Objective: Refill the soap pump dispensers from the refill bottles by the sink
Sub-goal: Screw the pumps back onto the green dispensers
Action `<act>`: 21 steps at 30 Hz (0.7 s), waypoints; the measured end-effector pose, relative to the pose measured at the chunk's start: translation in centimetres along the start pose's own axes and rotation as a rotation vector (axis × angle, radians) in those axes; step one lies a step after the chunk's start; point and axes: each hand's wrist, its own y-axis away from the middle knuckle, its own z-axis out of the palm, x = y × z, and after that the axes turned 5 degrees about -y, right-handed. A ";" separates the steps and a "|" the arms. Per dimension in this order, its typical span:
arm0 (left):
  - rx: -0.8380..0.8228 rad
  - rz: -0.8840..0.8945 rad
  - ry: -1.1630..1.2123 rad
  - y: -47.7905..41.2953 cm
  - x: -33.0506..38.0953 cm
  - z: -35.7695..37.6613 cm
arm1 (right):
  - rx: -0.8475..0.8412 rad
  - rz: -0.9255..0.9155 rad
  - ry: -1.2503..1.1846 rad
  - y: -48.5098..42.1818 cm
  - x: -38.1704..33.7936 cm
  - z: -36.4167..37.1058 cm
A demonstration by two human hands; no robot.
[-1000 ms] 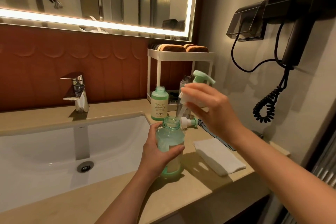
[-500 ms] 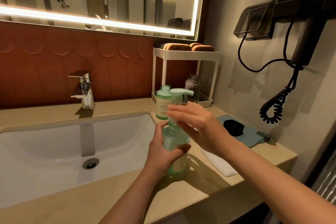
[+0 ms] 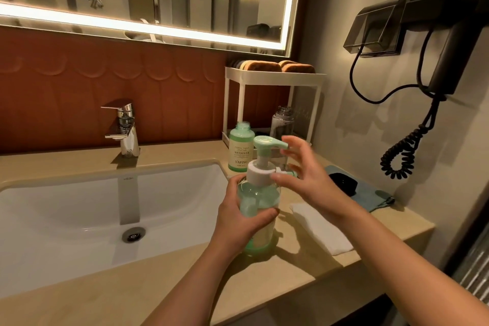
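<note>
The sink [image 3: 66, 206] lies to the left. Just past its right rim my left hand [image 3: 238, 222] wraps the pump dispenser [image 3: 260, 198], fingers [image 3: 267, 214] clamped round its clear body. The dispenser stands upright on the surface [image 3: 185, 286] with green soap high inside it. The pump head [image 3: 267, 144] sits in the neck with its white collar [image 3: 258, 173] down on the mouth; I cannot tell whether the thread is fully home. Behind it the uncapped refill bottle [image 3: 239, 148] stands near the rack.

My right hand [image 3: 309, 180] hovers just beside the collar, fingers [image 3: 296, 145] spread apart and holding nothing, the thumb about touching the collar's side.

The step, as I judge it, is screwing the pump down. To do it well I would bear down with the left grip so the bottle cannot spin or skid. I would pinch the collar rather than the nozzle and turn it level so the thread does not cross. A full bottle squeezed hard may push soap up, so the grip should be firm, not crushing. The folded white towel [image 3: 320, 227] lies to the right for drips.
</note>
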 end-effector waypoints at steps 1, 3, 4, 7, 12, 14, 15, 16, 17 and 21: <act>0.001 -0.002 -0.007 0.0 0.0 0.0 | -0.123 0.090 -0.093 -0.8 -0.4 -0.2; 0.001 -0.001 -0.017 0.0 0.2 0.1 | -0.308 0.174 -0.238 -2.3 -1.0 -0.4; -0.002 0.000 -0.017 0.0 0.3 0.0 | -0.360 0.189 -0.269 -3.0 -1.2 -0.4; -0.016 -0.011 -0.008 0.1 0.5 0.1 | -0.475 0.210 -0.278 -4.5 -1.7 -0.2; -0.027 -0.043 -0.027 0.1 0.5 0.1 | -0.445 0.178 -0.230 -4.4 -1.9 0.4; -0.028 -0.040 -0.028 0.1 0.4 0.2 | -0.281 0.087 -0.117 -3.7 -1.9 1.2; -0.028 -0.039 -0.028 0.1 0.2 0.1 | -0.186 0.051 -0.056 -3.3 -2.0 1.8; -0.028 -0.040 -0.028 0.1 0.2 0.2 | -0.092 0.024 -0.008 -3.0 -2.0 2.5; -0.028 -0.044 -0.027 0.0 0.3 0.3 | -0.005 0.007 0.030 -2.8 -1.8 3.2; -0.007 -0.063 -0.019 -0.1 0.7 0.5 | 0.192 0.013 0.154 -2.8 -1.3 5.5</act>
